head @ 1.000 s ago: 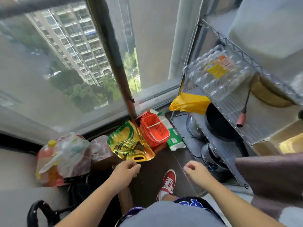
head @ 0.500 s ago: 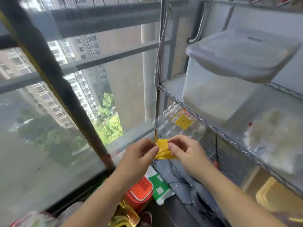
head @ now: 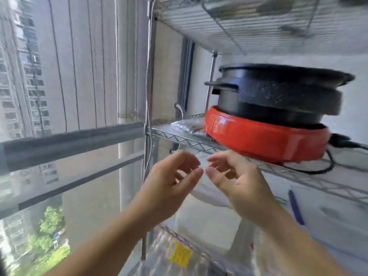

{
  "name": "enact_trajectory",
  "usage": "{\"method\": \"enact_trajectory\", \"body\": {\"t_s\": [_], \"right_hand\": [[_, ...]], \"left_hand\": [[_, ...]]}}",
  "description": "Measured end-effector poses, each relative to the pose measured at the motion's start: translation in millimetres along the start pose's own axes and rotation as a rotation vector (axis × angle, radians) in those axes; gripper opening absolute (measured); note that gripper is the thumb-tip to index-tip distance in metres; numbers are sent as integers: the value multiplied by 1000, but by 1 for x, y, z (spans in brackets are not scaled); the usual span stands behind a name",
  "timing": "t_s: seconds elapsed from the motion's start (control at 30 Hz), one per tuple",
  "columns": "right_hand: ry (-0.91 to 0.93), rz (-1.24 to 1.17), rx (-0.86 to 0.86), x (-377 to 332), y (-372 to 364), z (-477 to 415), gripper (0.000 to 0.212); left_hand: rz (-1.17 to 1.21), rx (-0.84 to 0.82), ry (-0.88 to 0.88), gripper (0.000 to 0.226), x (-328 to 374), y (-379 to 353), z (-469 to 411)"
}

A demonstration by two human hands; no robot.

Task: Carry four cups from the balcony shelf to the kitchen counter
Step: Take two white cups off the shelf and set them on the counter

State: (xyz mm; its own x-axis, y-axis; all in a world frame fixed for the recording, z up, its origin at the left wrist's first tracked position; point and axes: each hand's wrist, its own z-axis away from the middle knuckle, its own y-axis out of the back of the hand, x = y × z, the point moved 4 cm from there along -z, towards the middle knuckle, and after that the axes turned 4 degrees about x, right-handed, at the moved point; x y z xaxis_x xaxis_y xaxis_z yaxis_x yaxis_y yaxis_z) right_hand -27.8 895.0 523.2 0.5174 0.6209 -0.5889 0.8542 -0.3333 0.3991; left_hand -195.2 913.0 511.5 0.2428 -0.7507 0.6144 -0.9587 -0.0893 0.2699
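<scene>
No cup shows in this view. A metal wire shelf [head: 179, 139] stands on the balcony at the right. My left hand [head: 171, 182] and my right hand [head: 237, 180] are raised side by side just below the edge of its middle tier, fingertips nearly touching. Both hands have curled, parted fingers and hold nothing. A white lidded plastic box [head: 209, 214] sits on the tier right behind my hands.
A black pot on a red electric cooker base [head: 264, 140] fills the middle tier, its cord [head: 318, 168] trailing right. A clear egg carton with a yellow label [head: 179, 253] lies lower down. The balcony window and dark rail [head: 69, 142] are at the left.
The view has tilted up from the floor to the upper shelf tiers. My hands rose with it; the yellow bag between them half a second ago is out of view.
</scene>
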Motion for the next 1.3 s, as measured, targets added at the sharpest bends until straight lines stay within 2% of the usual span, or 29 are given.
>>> {"method": "enact_trajectory", "body": {"t_s": [0.23,0.37,0.53,0.63,0.73,0.87,0.93,1.03,1.1,1.17,1.23,1.3], "right_hand": [[225,158,134,-62,58,-82,19],[309,307,233,-92,87,-115,26],[389,463,392,-134,122,-159,48],[374,534,479,-153,138,-188,51],[357,623,597,-168,149,-209,51],[271,792,623,-180,156,-238,60],[147,876,599,-181,158,-253,70],[-105,918,492,-175,158,-272,88],[-238,925,404,-174,156,-278,95],[-305,955,318,-175,154,-281,86],[-339,1064,178,-174,149,-283,66],[-351,1088,132,-173,146,-283,49]], "left_hand": [[20,19,-267,7,61,11,-116],[-67,31,-406,8,92,15,-163],[-217,203,-515,24,125,26,-228],[-352,326,-544,31,137,32,-265],[-423,398,-479,39,142,39,-296],[-501,343,-246,54,138,42,-335],[-538,299,-142,59,134,42,-349],[-560,198,-18,80,129,43,-362],[-531,117,31,83,128,42,-367],[-495,70,51,74,128,40,-369],[-439,54,73,74,127,39,-371],[-396,53,69,74,124,38,-373]]}}
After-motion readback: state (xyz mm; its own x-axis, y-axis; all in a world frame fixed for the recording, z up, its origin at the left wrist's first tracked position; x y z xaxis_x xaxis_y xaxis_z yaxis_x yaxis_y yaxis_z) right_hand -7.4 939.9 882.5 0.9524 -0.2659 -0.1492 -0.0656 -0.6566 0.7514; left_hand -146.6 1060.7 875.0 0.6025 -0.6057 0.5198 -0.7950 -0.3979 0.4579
